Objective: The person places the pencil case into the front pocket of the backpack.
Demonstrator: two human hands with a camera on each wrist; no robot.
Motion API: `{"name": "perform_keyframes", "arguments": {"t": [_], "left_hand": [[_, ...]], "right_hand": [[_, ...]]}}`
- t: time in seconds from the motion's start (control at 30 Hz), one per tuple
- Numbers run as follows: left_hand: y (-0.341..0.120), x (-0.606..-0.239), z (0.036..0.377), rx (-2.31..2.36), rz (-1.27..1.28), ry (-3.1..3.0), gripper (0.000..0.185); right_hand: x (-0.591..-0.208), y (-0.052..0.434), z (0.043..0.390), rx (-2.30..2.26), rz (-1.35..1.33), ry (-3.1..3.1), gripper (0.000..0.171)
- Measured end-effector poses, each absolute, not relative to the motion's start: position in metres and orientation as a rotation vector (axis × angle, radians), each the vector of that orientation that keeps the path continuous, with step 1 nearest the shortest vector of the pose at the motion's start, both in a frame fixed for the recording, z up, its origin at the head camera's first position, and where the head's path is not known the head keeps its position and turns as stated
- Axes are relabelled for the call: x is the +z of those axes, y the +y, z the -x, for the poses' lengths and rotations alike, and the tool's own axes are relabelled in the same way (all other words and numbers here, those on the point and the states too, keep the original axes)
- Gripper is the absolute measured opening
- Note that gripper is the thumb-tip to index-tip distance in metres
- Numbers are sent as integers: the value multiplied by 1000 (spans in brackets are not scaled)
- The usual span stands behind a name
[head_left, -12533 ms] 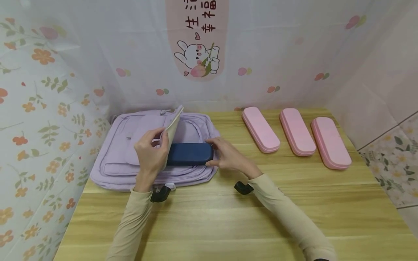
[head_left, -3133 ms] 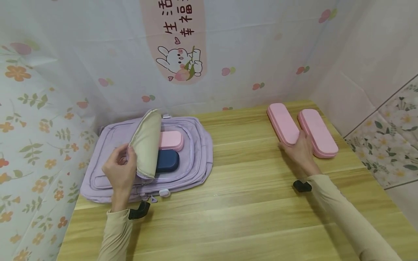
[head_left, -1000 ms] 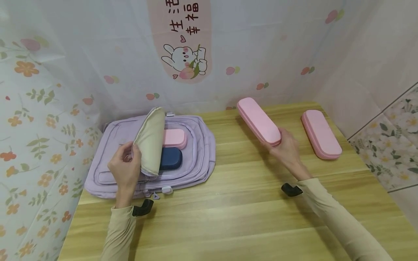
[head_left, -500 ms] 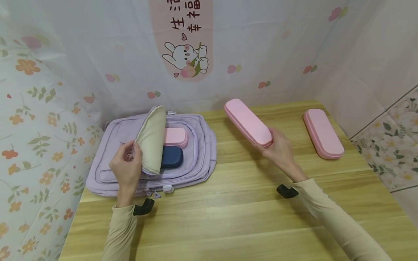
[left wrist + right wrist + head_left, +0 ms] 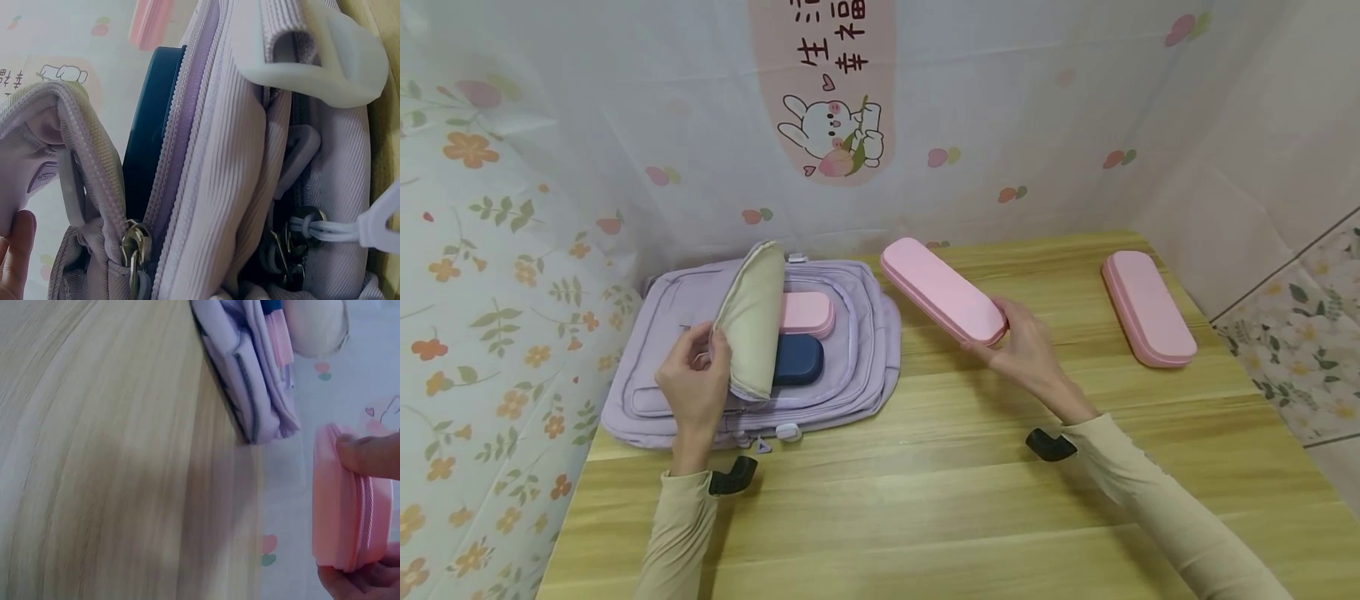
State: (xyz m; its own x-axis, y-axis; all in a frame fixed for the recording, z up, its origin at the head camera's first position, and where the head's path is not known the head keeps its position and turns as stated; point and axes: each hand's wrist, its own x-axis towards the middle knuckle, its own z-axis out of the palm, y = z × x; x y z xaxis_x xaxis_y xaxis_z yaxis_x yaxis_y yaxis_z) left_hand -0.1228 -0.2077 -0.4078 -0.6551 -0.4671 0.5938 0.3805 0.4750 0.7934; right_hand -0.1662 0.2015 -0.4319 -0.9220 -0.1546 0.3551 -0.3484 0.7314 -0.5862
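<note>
A lavender backpack (image 5: 877, 333) lies flat on the left of the table. My left hand (image 5: 695, 379) pinches the edge of its front pocket flap (image 5: 754, 329), holding it up so the cream lining shows. Under the flap a pink pencil case (image 5: 808, 312) and a navy pencil case (image 5: 798, 359) lie side by side, their left ends hidden. To the right of the backpack, my right hand (image 5: 1028, 354) grips another pink pencil case (image 5: 942, 287) by its near end, above the table. The right wrist view shows a zip (image 5: 365, 515) along that case's side, between thumb and fingers.
One more pink pencil case (image 5: 1150, 308) lies at the table's right. Floral sheets (image 5: 1000, 108) hang behind and on both sides. A zip pull (image 5: 763, 446) and a white buckle (image 5: 788, 432) stick out at the backpack's near edge.
Since the oldest frame the navy case and a pink case have gone into the pocket. My right hand has lifted another pink case and carried it left; my left hand still holds the flap.
</note>
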Motion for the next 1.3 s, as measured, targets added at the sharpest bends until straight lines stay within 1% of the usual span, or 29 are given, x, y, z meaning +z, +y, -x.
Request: {"name": "perform_keyframes", "arguments": {"t": [0.13, 0.37, 0.67, 1.03, 1.3], "left_hand": [[-218, -423, 130, -1290, -60, -1898, 18], [-202, -400, 120, -1278, -62, -1902, 17], [-201, -397, 118, -1285, -22, -1938, 17], [-202, -397, 116, -1292, -35, -2000, 19], [-201, -392, 116, -1302, -35, -2055, 19]], "right_hand": [[-433, 198, 166, 1018, -442, -2665, 75], [-431, 191, 166, 1078, -514, -2689, 81], [-429, 174, 170, 1197, -661, -2734, 82], [-435, 159, 174, 1294, -887, -2692, 77], [-444, 157, 181, 1495, -926, -2666, 78]]}}
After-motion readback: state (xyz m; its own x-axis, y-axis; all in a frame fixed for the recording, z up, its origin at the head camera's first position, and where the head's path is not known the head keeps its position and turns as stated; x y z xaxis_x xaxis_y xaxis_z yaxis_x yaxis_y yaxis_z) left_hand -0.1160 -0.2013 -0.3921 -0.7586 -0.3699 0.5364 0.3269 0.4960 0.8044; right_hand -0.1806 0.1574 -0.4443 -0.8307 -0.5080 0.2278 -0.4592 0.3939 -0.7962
